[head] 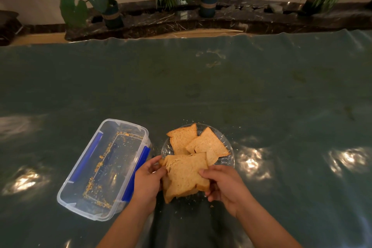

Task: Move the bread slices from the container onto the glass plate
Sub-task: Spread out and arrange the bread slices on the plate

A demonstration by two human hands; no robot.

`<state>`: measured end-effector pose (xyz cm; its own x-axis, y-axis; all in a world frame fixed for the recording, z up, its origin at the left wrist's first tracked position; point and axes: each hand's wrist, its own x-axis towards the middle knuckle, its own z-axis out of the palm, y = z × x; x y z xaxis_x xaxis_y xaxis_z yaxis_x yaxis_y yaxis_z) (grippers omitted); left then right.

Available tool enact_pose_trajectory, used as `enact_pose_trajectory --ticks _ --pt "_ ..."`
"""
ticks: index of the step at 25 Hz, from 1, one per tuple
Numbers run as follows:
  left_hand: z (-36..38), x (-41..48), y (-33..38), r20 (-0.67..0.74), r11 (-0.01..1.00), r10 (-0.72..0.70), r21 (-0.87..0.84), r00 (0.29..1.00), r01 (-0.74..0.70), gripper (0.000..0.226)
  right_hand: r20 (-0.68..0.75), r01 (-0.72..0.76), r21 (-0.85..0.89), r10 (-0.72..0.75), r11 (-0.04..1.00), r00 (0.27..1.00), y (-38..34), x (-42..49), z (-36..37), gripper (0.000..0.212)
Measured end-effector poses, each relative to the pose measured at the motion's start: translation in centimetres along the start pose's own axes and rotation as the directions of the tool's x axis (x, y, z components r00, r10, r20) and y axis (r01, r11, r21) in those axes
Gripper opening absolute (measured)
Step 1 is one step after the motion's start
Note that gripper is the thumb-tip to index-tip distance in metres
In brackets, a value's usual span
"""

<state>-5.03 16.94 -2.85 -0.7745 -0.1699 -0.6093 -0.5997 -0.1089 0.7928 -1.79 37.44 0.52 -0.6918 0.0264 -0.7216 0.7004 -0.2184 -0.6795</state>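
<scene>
A clear plastic container (104,169) with blue clips lies at the left, holding only crumbs. To its right stands the glass plate (227,159) with two brown bread slices, one at the back (182,138) and one at the right (209,147). Over the plate's near edge I hold a bread stack (186,175) of slices between both hands. My left hand (148,182) grips its left side and my right hand (223,184) grips its right side. How many slices the stack holds is hidden.
A shiny green cloth (201,90) covers the table, with crumbs scattered around the plate. Past the far edge runs a dark marble ledge (221,20) with several potted plants.
</scene>
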Motion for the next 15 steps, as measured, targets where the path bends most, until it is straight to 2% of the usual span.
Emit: enact_pose_trajectory --ticks 4,7,11,15 --pt "0.4 0.3 -0.3 -0.005 1.0 -0.013 0.024 1.0 0.013 0.038 -0.19 0.093 -0.172 -0.125 0.981 0.974 1.5 1.6 -1.8 0.01" --pt "0.5 0.7 -0.5 -0.049 0.997 0.011 0.075 0.999 -0.007 0.041 -0.294 0.03 -0.179 -0.083 0.983 0.952 3.5 2.7 -3.7 0.014" --pt "0.6 0.8 -0.4 -0.11 0.98 0.09 0.186 0.99 -0.069 0.044 -0.369 0.024 -0.249 -0.118 0.968 0.922 5.2 3.6 -4.2 0.017" --pt "0.8 0.5 0.2 -0.093 0.939 0.204 0.3 0.975 -0.167 0.044 -0.383 0.001 -0.476 -0.208 0.879 0.9 4.9 3.6 -3.6 0.012"
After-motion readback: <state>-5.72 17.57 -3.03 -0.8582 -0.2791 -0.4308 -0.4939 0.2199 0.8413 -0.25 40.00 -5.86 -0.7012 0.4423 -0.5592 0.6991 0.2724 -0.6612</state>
